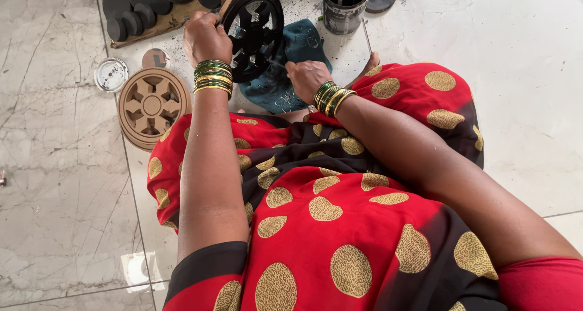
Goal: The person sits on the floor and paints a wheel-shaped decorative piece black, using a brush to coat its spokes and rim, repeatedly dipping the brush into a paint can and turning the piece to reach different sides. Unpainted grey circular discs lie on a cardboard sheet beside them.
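The left hand (206,39) gripped a black wheel (254,33) by its rim, holding it upright above a teal cloth (300,62) on the floor (54,165). The wheel was round, with cut-out spokes. The right hand (306,77) was closed around a thin brush, its bristles hidden near the wheel's 5 o'clock edge, though the grip itself was partly hidden. Green and gold bangles (213,77) sat on both wrists.

At 7 o'clock from the wheel lay an unpainted wheel (152,106) of the same pattern, flat on the floor, with a small round tin (111,74) just beside it at 10 o'clock. A black can (345,6) stood at 2 o'clock from the held wheel, a thin stick (366,36) leaning near it. Black painted pieces (130,10) rested on a board at 10 o'clock.

The step in hand looked like painting the wheel black, mostly covered already. The next move likely called for turning the wheel with the left hand so any bare edges met the brush, keeping wet paint off the fingers and the red dotted cloth over the lap.
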